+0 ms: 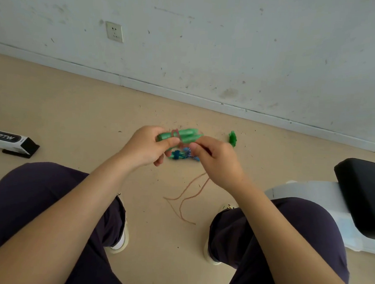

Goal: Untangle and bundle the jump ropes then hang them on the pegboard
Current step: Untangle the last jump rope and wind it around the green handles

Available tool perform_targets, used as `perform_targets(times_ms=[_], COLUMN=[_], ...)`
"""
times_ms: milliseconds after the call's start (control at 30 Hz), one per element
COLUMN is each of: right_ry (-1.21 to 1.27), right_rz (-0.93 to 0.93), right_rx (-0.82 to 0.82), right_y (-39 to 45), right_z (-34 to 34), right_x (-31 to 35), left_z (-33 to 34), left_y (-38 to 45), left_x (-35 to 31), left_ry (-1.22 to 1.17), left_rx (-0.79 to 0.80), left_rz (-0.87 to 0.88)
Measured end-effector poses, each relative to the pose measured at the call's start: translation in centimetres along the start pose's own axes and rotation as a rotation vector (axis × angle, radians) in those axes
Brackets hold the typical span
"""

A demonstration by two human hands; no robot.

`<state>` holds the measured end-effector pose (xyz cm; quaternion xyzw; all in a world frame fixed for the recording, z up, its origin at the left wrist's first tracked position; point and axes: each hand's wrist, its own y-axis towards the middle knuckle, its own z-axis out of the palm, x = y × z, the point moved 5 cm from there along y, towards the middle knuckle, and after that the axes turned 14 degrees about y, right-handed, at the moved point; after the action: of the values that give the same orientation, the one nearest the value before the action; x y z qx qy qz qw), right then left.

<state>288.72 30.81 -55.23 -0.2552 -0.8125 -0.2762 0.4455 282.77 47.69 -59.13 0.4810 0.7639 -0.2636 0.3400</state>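
Observation:
My left hand grips the two green jump rope handles held side by side above the floor. A reddish rubber band loops around the handles. A bunch of blue and white rope hangs under the handles between both hands. My right hand pinches the band or rope at the right end of the bundle; which one I cannot tell. A thin brown string trails from my right hand down to the floor. No pegboard is in view.
A small green piece lies on the beige floor near the wall. A white and black box lies at the left. A black cushion on a white base stands at the right. My knees frame the bottom.

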Motion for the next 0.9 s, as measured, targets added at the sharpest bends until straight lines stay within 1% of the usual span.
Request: perform_targets(times_ms=[100, 167, 200, 267, 367, 467, 567, 700, 767, 900], right_ry=[-0.102, -0.049, 0.027, 0.154, 0.242, 0.262, 0.284, 0.367, 0.444, 0.66], right_rz=[-0.056, 0.018, 0.075, 0.148, 0.212, 0.244, 0.27, 0.37, 0.414, 0.466], right_rx=[-0.036, -0.069, -0.078, -0.065, 0.015, 0.08, 0.08, 0.101, 0.135, 0.154], right_y=[0.3, 0.4, 0.5, 0.5, 0.2, -0.1, -0.1, -0.3, -0.4, -0.4], right_z=[-1.2, -1.9, -2.2, -2.3, -1.7, -1.4, -1.4, -1.2, -1.1, -0.8], right_x=[0.3, -0.2, -0.5, -1.0, -1.6, -1.8, -1.8, -2.0, -2.0, -2.4], left_z=[1.2, 2.1, 2.2, 2.0, 2.4, 2.9, 2.7, 2.2, 2.1, 1.9], left_y=[-0.8, -1.7, -1.9, -2.1, -2.4, -2.7, -2.6, -2.3, -2.2, -1.8], left_x=[-0.5, -1.3, -1.7, -2.2, -2.1, -2.0, -2.2, -2.3, -2.2, -1.9], left_ry=[0.138, 0.08, 0.026, -0.055, -0.036, -0.02, -0.104, -0.215, -0.26, -0.353], left_rx=[0.282, 0.46, 0.506, 0.545, 0.594, 0.579, 0.526, 0.461, 0.433, 0.365], left_rz=[0.083, 0.158, 0.188, 0.218, 0.245, 0.256, 0.264, 0.238, 0.209, 0.157])
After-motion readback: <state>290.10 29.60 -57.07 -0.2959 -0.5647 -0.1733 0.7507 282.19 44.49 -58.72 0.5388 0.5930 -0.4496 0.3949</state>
